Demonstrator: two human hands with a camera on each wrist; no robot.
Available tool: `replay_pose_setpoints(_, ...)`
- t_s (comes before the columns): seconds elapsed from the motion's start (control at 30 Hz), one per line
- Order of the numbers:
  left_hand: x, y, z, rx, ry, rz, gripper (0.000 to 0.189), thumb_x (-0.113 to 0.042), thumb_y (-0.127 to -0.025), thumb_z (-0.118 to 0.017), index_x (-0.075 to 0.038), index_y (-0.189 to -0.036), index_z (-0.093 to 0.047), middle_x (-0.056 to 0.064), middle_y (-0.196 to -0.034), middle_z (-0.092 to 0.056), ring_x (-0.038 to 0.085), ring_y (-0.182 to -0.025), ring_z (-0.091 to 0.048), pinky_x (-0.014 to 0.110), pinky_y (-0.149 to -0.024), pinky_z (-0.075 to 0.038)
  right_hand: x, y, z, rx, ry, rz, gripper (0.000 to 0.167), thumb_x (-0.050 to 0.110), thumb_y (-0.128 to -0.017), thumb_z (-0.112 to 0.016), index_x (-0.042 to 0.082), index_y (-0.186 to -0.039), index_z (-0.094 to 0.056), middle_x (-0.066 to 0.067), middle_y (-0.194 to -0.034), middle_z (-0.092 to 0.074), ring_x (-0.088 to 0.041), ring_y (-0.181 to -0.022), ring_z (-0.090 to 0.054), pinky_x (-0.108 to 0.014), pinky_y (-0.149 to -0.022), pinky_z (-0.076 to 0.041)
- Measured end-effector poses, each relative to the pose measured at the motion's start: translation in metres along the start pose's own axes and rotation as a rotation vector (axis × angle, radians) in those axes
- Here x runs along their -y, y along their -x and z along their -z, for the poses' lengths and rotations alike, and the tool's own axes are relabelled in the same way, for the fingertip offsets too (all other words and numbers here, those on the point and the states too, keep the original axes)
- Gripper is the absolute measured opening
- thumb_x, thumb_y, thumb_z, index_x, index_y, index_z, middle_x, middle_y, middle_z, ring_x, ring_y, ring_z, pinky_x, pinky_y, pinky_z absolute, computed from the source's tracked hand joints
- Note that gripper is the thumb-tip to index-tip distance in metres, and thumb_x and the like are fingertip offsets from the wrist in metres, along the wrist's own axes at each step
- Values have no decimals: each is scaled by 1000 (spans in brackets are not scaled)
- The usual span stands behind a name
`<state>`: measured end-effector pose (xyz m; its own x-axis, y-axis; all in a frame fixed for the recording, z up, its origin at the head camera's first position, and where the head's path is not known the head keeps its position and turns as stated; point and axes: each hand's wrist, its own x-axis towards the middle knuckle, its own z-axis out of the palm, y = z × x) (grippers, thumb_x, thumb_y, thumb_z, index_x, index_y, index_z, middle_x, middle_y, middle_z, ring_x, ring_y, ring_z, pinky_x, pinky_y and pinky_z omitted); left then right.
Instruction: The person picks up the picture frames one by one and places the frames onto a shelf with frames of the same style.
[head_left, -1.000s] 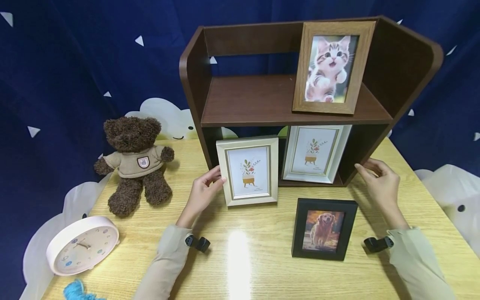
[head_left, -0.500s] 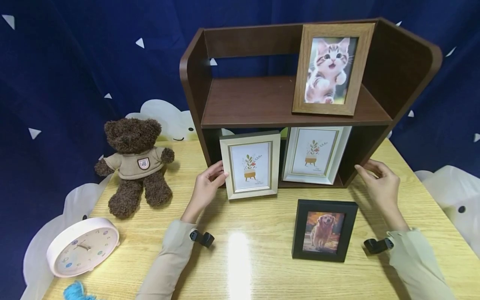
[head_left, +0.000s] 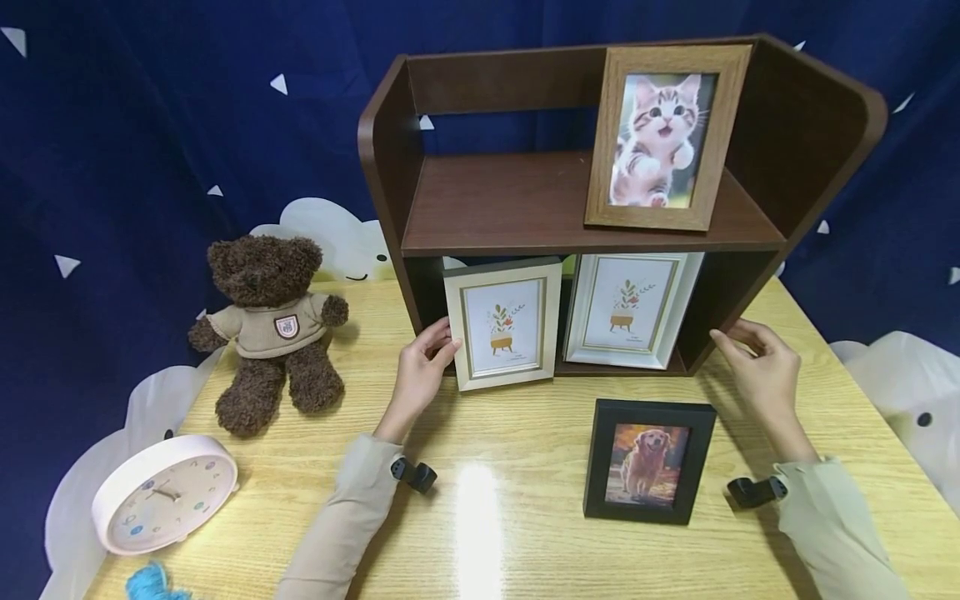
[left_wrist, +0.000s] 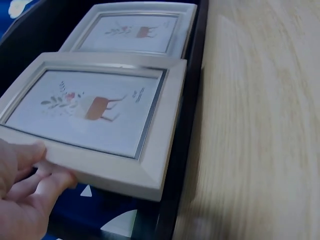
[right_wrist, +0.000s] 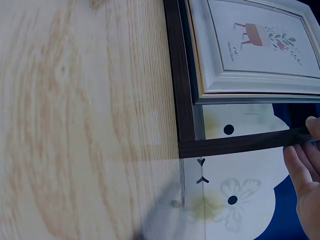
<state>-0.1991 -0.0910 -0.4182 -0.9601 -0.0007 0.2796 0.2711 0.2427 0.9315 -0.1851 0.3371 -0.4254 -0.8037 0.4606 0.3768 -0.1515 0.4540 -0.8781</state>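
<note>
My left hand point(head_left: 422, 367) pinches the left edge of a cream photo frame point(head_left: 550, 325) with a plant-pot print. The frame leans slightly at the front of the lower compartment of a dark brown shelf point(head_left: 495, 200). In the left wrist view, thumb and fingers hold the long side of the cream frame point(left_wrist: 150, 170). To its right a white photo frame point(head_left: 678, 308) with the same print stands in that compartment. My right hand point(head_left: 765, 371) grips the lower front edge of the shelf's right side panel; the right wrist view shows fingers and thumb on either side of the panel point(right_wrist: 245, 144).
A wooden frame with a kitten picture point(head_left: 600, 167) stands on the upper shelf. A black frame with a dog picture point(head_left: 596, 467) stands on the table before the shelf. At left are a brown teddy bear point(head_left: 277, 333), a pink clock point(head_left: 120, 492) and blue yarn point(head_left: 153, 581).
My left hand has moved the cream frame back and slightly right, toward the shelf's lower compartment. The right hand has stayed at the side panel.
</note>
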Motion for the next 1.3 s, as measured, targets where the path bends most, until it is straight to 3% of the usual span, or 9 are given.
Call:
replay_pose_setpoints(0.13, 1, 0, -4, -22, -26, -14, 41, -6, -93, -60, 4, -131, -53, 21, -112, -65, 31, -106, -61, 44, -91, -49, 0, 1, 0, 2, 1, -2, 20, 5, -80, -75, 6, -100, -70, 27, -81, -61, 12, -79, -59, -1, -71, -46)
replay_pose_setpoints(0.53, 0, -7, -15, -60, -39, -8, 40, -8, -95, -57, 3, -133, -51, 20, -116, -64, 30, -108, -60, 43, -91, -50, 0, 3, 1, -2, 0, -32, 19, 9, -81, -75, 13, -98, -70, 28, -79, -61, 13, -77, -60, -1, -68, -45)
replay_pose_setpoints(0.67, -1, -10, -16, -53, -51, 11, 40, -10, -96, -56, 1, -134, -51, 18, -118, -63, 29, -109, -59, 42, -92, -49, -1, 3, 1, -5, 11, -30, 19, 10, -81, -75, 13, -99, -71, 29, -79, -61, 13, -76, -60, -1, -67, -45)
replay_pose_setpoints(1.3, 6, -20, -23, -83, -84, -7, 38, -6, -96, -54, 4, -133, -50, 19, -119, -63, 29, -108, -60, 43, -90, -49, -2, 1, -1, -10, 5, -22, 19, 8, -81, -75, 12, -99, -71, 28, -79, -61, 13, -77, -60, -1, -67, -45)
